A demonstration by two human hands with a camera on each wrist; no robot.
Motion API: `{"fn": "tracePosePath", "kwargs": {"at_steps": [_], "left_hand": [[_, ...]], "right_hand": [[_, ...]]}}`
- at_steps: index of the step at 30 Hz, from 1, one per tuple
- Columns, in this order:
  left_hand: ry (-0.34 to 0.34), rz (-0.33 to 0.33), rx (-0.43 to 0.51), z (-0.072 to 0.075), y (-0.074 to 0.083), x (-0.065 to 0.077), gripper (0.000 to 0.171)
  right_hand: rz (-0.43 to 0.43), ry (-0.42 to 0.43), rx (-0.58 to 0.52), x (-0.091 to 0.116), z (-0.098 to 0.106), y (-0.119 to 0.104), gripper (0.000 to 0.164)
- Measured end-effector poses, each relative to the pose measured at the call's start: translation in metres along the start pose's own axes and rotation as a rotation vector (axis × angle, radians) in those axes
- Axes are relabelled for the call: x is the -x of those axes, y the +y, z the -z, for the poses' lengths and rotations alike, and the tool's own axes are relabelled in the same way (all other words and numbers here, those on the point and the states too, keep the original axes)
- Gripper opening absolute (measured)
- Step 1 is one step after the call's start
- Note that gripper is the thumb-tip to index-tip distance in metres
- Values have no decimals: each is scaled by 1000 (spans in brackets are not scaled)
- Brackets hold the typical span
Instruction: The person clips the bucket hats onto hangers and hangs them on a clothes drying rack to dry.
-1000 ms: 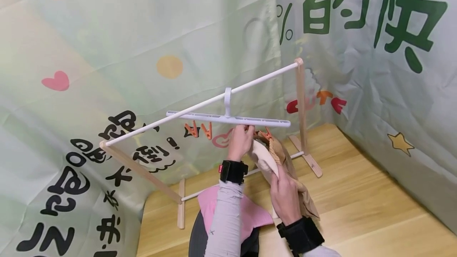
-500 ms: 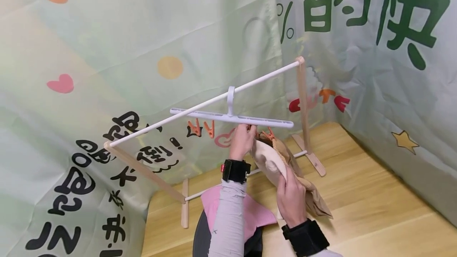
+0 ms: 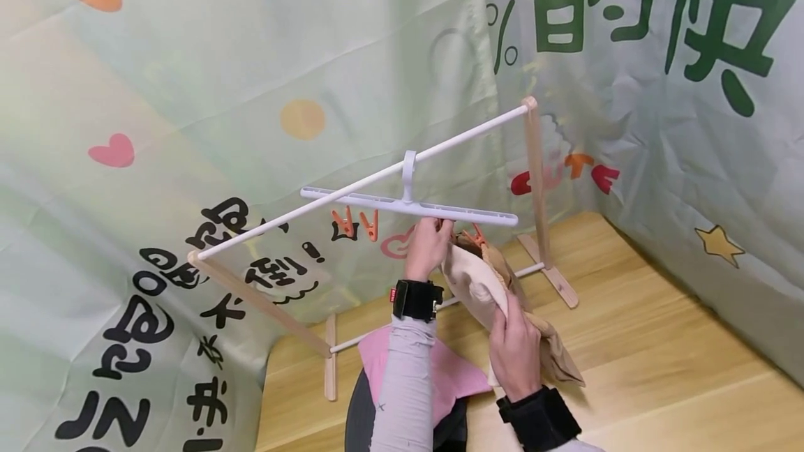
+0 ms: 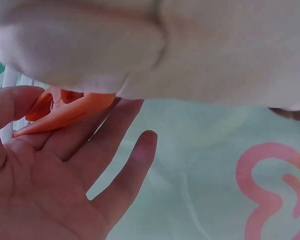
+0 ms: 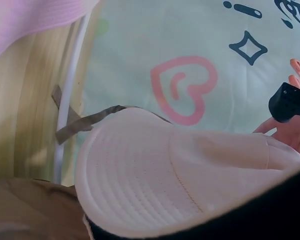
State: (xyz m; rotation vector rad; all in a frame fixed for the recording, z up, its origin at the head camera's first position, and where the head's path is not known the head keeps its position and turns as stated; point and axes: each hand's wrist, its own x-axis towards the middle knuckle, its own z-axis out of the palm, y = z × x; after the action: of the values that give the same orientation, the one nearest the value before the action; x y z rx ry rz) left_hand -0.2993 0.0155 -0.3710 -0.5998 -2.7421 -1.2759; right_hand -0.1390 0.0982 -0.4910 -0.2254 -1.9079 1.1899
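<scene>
My left hand (image 3: pixel 428 246) is just under the right half of a pale lilac hanger (image 3: pixel 433 210). In the left wrist view its thumb and fingers pinch an orange clothespin (image 4: pixel 65 107), with pale cloth directly above. My right hand (image 3: pixel 516 351) grips the edge of a cream cap (image 3: pixel 471 277), which slants down from the left hand. The cap's stitched brim (image 5: pixel 125 175) shows in the right wrist view. Behind it hangs a brown hat (image 3: pixel 499 264), with another orange clothespin (image 3: pixel 475 234) at its top.
The hanger hooks over the white bar (image 3: pixel 358 185) of a wooden-legged rack. Two orange clothespins (image 3: pixel 355 223) hang from its left half. A pink hat (image 3: pixel 455 375) lies over a dark hat (image 3: pixel 358 410) on the wooden table (image 3: pixel 634 340). Printed cloth (image 3: pixel 377 54) encloses the back and sides.
My right hand has moved slightly right with the cream cap's edge, and the brown hat's lower end has swung right. The left hand stays beneath the hanger. The view has shifted slightly.
</scene>
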Motion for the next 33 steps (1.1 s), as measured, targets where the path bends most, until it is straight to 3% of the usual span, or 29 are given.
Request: {"fn": "tracePosePath", "kwargs": {"at_steps": [12,23,33], "left_hand": [[39,23,-8,1,-2,2,29],[30,-7,47,-1,-3,2,36],[15,-20,74,-1,-5,4,41]], "right_hand": [[-1,98,-20,-6,0,-4,25],[65,130,-69,-9,-5,-10,30],[67,125,-75,-11,-3,-8,27]]}}
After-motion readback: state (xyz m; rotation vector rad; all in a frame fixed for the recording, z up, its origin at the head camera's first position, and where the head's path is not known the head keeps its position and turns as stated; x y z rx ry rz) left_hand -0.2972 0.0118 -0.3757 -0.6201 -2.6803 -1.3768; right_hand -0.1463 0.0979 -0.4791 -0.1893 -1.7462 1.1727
